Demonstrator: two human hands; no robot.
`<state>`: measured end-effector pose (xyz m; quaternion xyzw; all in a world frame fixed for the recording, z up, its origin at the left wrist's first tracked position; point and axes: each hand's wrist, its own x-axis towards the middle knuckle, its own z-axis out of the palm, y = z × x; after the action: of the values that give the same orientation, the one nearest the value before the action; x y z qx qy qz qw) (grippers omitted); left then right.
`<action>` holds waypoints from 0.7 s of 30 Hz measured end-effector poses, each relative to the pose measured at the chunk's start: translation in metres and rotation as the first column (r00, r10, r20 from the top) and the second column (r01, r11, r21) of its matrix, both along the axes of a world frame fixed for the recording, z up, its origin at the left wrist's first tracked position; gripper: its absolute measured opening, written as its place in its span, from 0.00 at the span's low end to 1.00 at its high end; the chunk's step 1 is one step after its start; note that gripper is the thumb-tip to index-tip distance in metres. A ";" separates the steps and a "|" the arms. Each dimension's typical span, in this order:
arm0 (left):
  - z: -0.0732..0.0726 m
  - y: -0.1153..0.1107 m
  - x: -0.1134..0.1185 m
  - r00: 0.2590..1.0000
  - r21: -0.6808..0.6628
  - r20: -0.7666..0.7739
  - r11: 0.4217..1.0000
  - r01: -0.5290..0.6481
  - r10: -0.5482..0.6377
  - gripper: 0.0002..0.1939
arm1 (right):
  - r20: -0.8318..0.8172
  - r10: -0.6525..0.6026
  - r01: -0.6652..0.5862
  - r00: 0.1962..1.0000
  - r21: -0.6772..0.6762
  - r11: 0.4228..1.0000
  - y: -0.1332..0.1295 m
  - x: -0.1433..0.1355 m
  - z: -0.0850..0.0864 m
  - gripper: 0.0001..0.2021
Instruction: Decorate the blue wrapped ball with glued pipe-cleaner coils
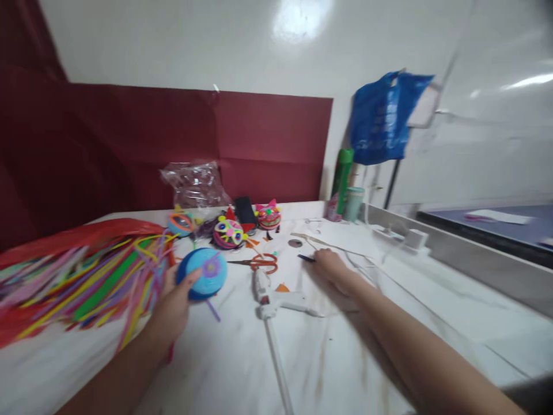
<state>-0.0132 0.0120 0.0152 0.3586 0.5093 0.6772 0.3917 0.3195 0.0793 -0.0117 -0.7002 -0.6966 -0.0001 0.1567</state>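
Note:
My left hand [175,302] grips a round blue piece [211,275] with a darker blue side and a purple patch on its face. A purple strip [213,310] shows just below it. On the white table, my right hand [329,264] is closed on a dark pen-like stick [306,258] that points left. Orange-handled scissors [264,263] lie between my hands. Nearer to me is a white glue gun [276,298], with a small orange scrap [282,287] beside it.
Colourful strips [103,282] lie on red plastic at the left. Decorated balls [228,233] and a dark phone [245,213] stand at the back. At the right are a green can [343,181], a cup [354,204], a power strip [400,237] and a cable.

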 end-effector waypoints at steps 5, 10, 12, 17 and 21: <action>-0.014 0.006 -0.009 0.998 0.016 -0.013 0.998 0.062 -0.062 0.19 | -0.147 0.085 -0.080 0.985 0.040 0.996 0.001 -0.018 0.000 0.08; -0.019 0.007 -0.010 0.993 0.034 -0.031 0.993 0.113 -0.112 0.21 | -0.666 0.419 -0.345 0.617 0.249 0.905 -0.036 -0.064 0.029 0.10; -0.019 0.008 -0.010 0.991 0.022 -0.026 0.991 0.131 -0.131 0.21 | -0.798 0.407 -0.426 0.444 0.212 0.880 -0.052 -0.082 0.039 0.13; -0.020 0.010 -0.013 0.990 0.027 -0.022 0.990 0.141 -0.141 0.22 | -0.931 0.311 -0.639 0.193 0.121 0.760 -0.062 -0.103 0.043 0.21; -0.021 0.011 -0.013 0.989 0.038 -0.033 0.989 0.143 -0.141 0.22 | -0.958 0.239 -0.587 0.157 0.103 0.803 -0.056 -0.107 0.026 0.22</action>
<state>-0.0264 0.0227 -0.0061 0.4120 0.4748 0.6521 0.4239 0.2124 0.0237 0.0145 -0.3530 -0.6215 0.5577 0.4220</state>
